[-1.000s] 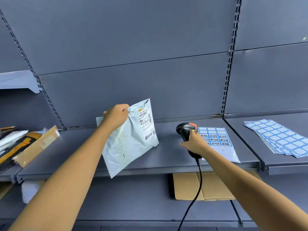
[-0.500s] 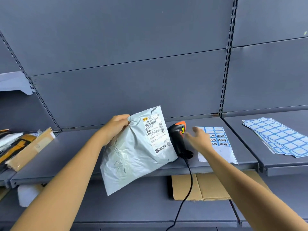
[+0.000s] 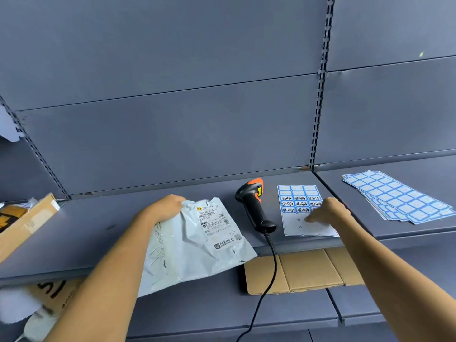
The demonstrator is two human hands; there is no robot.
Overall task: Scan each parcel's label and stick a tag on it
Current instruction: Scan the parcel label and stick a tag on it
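Mostly grey: shelf under parcel, back panel, slotted upright.

Bare left hand, right hand, forearms.

Pale grey crumpled plastic mailer bag: thin film, slight sheen, heavily creased; white paper shipping label on it is matt and wrinkled. Black plastic handheld scanner is smooth and semi-gloss with an orange plastic cap; blue-and-white paper sticker sheet looks smooth. Blue-grey painted metal shelf is matt; flat brown corrugated cardboard sheet is dull.
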